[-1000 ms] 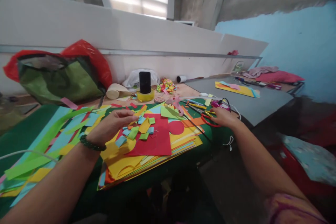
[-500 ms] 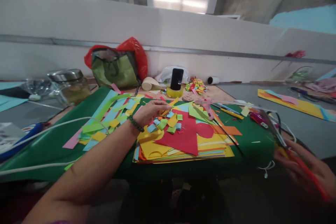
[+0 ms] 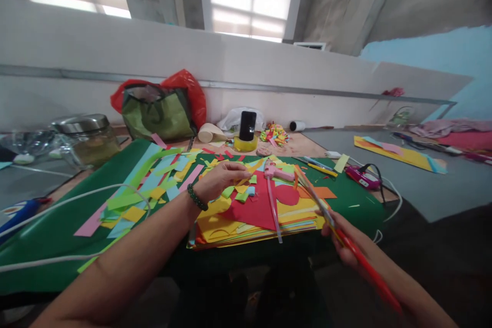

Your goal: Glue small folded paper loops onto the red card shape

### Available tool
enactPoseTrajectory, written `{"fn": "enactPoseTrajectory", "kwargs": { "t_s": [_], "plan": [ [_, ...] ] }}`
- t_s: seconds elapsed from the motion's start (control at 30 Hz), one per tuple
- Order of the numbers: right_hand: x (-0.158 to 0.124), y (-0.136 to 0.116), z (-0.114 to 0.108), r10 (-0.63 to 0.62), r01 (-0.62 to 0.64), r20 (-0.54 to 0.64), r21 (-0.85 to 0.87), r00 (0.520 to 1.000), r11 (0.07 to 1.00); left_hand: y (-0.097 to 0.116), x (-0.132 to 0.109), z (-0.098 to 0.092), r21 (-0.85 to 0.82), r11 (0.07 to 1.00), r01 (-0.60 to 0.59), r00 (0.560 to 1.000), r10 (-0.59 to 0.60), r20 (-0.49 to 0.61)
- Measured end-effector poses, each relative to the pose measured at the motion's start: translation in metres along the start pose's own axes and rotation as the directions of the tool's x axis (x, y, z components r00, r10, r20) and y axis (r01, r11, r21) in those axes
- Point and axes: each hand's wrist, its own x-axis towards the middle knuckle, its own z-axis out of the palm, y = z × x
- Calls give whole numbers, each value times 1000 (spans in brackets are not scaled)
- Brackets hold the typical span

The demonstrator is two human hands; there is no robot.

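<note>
My left hand (image 3: 225, 179), a green bead bracelet at its wrist, pinches a yellow paper strip (image 3: 255, 166) above the paper pile. Small green, yellow and blue paper pieces (image 3: 241, 197) lie just below it on a red paper sheet (image 3: 253, 212). In my right hand (image 3: 348, 241) is a pair of scissors (image 3: 320, 198) with red handles, the blades pointing up and left over the pile's right side. Between the hands lies a pink glue gun (image 3: 277, 171), a long clear glue stick (image 3: 273, 207) reaching toward me.
A green mat (image 3: 357, 212) bears paper strips (image 3: 132, 200) at left and a stack of coloured sheets (image 3: 261, 238). Behind are a phone (image 3: 248, 124) on yellow tape, a green bag (image 3: 156, 113) and a glass jar (image 3: 90, 138). White cables (image 3: 84, 192) cross the left side.
My right hand has brought the scissors from the far right in toward the paper pile. The glue gun has turned, its stick now pointing toward me. My left hand keeps its pinch; the view has shifted.
</note>
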Motion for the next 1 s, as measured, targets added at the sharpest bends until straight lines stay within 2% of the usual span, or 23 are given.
{"fn": "enactPoseTrajectory", "kwargs": {
  "t_s": [0.13, 0.17, 0.23, 0.33, 0.43, 0.63, 0.87, 1.0],
  "plan": [
    [13, 1, -9, -14, 18, -69, 44, 997, 999, -1, 2, 0, 1, 1000, 9, 1000, -9, 25],
    [12, 0, -12, -25, 28, -56, 48, 998, 998, -1, 2, 0, 9, 1000, 7, 1000, -7, 17],
    [7, -6, -15, -66, 63, 50, 68, 997, 996, -2, 3, 1, 36, 999, -11, 1000, 11, 0],
    [2, -28, -11, -128, 112, 259, 76, 957, 991, -3, 1, 4, 105, 992, -72, 997, 70, 25],
    [7, -52, 5, -127, 125, 356, 29, 926, 992, -4, -1, 7, 148, 982, -118, 992, 108, 70],
    [24, -64, 28, -173, 170, 307, 39, 936, 985, -5, -5, 11, 225, 968, -108, 990, 85, 109],
    [24, -69, 30, -173, 176, 259, 10, 950, 984, -3, -7, 15, 250, 966, -70, 992, 40, 124],
    [24, -63, 33, -156, 167, 251, -22, 955, 986, -3, -6, 15, 275, 959, -68, 990, 31, 137]
  ]
}}
